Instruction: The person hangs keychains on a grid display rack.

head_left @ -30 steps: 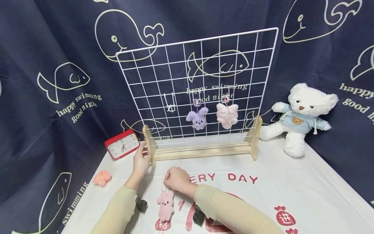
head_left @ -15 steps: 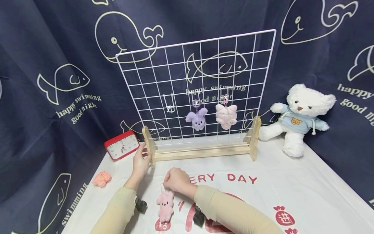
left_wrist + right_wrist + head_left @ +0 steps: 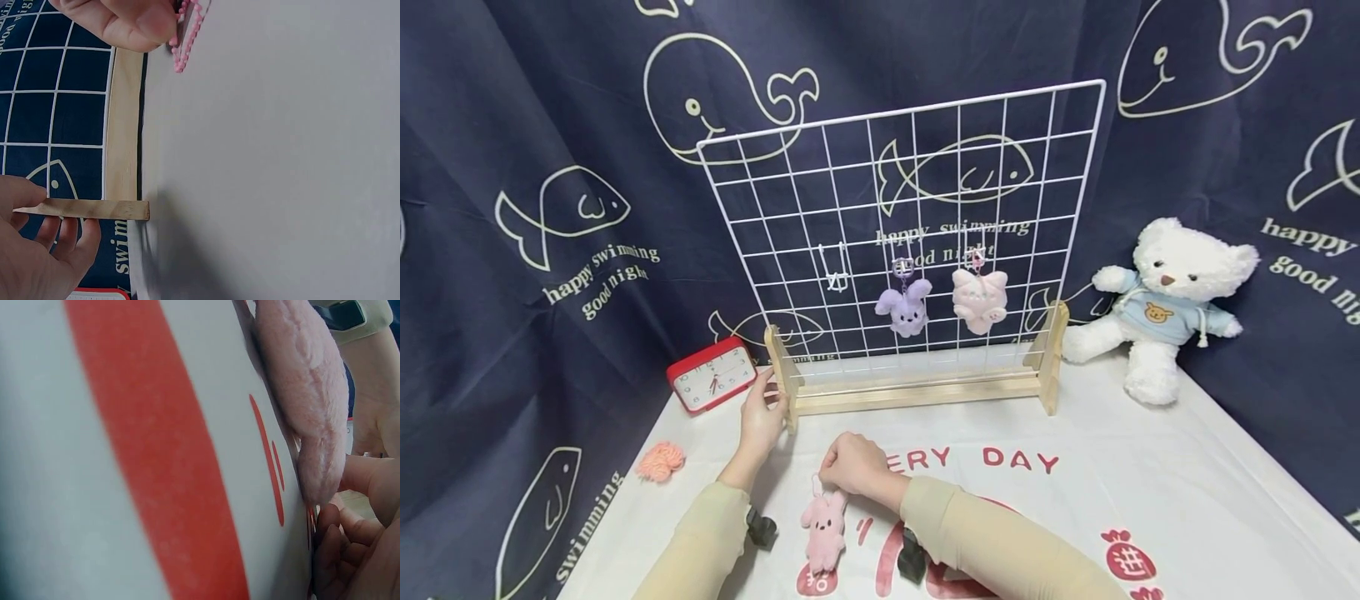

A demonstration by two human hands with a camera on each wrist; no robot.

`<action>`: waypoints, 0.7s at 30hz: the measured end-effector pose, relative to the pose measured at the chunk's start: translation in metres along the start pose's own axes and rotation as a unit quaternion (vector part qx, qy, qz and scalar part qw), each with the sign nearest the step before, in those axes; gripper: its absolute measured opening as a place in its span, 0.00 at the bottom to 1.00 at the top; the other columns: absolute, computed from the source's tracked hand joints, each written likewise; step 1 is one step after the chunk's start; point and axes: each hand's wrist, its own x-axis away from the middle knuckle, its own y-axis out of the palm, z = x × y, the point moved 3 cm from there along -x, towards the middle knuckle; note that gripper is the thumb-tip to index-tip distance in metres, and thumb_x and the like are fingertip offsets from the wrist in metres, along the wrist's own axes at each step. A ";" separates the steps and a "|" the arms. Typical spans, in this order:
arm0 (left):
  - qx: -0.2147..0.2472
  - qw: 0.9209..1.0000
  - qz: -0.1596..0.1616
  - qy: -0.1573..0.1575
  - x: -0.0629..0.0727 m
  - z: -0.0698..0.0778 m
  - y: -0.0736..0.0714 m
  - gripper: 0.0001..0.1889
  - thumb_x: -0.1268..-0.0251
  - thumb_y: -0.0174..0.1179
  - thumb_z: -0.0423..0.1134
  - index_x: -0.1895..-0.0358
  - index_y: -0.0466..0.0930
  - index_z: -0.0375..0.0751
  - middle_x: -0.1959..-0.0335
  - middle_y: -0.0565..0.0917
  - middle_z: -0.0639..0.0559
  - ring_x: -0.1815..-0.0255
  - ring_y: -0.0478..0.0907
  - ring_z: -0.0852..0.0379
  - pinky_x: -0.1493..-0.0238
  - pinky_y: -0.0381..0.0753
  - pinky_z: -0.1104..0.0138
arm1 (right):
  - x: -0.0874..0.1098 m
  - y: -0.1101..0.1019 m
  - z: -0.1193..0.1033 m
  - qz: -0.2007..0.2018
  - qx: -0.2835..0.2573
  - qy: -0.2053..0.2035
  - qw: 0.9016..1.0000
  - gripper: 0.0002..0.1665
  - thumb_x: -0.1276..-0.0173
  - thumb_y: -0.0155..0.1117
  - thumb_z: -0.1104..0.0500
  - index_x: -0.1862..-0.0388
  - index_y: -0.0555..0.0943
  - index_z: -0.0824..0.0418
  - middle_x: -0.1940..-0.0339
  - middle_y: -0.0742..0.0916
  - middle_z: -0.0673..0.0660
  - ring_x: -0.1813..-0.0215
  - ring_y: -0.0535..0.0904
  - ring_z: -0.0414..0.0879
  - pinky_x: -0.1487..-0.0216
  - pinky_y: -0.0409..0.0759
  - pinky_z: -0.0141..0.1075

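Note:
My left hand (image 3: 762, 417) grips the wooden end foot (image 3: 781, 375) at the left of a white wire grid rack (image 3: 917, 200). In the left wrist view, its thumb and fingers lie on opposite faces of that foot (image 3: 100, 209). Low in front of the rack, my right hand (image 3: 855, 461) pinches a pink plush bunny keychain (image 3: 825, 533) by an ear. The bunny lies on the cloth, face up. A loop of pink bead chain (image 3: 179, 65) pokes out beside the right fingertips in the left wrist view. In the right wrist view the plush (image 3: 306, 381) fills the upper right.
On the rack hang a purple bunny keychain (image 3: 904, 308), a pale pink plush keychain (image 3: 980, 300) and a bare white hook (image 3: 835, 271). A red alarm clock (image 3: 712, 375) and a peach-coloured bundle (image 3: 661, 462) are at left. A white teddy bear (image 3: 1165, 304) sits at right.
Both hands keep their places and holds. The whole head view has shifted slightly, and the bead loop by the bunny's ear shows a little differently.

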 end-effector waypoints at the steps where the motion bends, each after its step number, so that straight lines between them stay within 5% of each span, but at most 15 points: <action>1: -0.002 1.000 -0.001 -0.001 0.000 0.000 0.000 0.30 0.37 0.57 0.22 0.29 0.69 0.32 0.47 0.80 0.28 0.48 0.80 0.33 0.42 0.82 0.46 | 0.000 0.000 0.000 -0.001 -0.005 0.000 1.000 0.05 0.50 0.73 0.56 0.82 0.87 0.45 0.84 0.81 0.36 0.79 0.72 0.38 0.78 0.70 0.32; 21: -0.011 1.000 0.000 -0.005 0.001 0.002 0.000 0.30 0.35 0.58 0.23 0.29 0.69 0.33 0.48 0.81 0.28 0.49 0.81 0.32 0.43 0.83 0.46 | 0.015 -0.010 -0.011 0.027 -0.106 -0.113 0.988 0.04 0.42 0.73 0.61 0.73 0.87 0.52 0.81 0.81 0.37 0.78 0.73 0.30 0.73 0.73 0.26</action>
